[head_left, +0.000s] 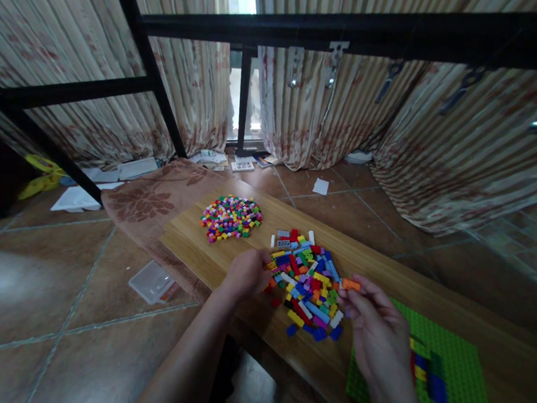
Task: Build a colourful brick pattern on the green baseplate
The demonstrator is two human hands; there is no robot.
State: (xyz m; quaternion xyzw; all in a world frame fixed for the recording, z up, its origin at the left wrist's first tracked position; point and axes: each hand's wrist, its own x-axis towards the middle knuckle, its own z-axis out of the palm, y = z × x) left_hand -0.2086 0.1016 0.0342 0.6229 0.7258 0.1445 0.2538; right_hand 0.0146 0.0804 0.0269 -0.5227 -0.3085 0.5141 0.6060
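Note:
An orange toy brick is pinched between the thumb and fingers of my right hand, over the right side of a pile of mixed toy bricks. At the pile's left edge my left hand is closed, with a small yellow-orange toy brick at its fingertips. The hand itself hides part of that brick. Under and beyond my right wrist lies a green studded baseplate. Blue, yellow and green bricks stand on it, partly covered by my right hand.
A heap of tiny coloured pieces sits farther left on the wooden bench. Below it, on the tiled floor, is a clear plastic box. A black metal frame crosses before the curtains, with tools hanging from it.

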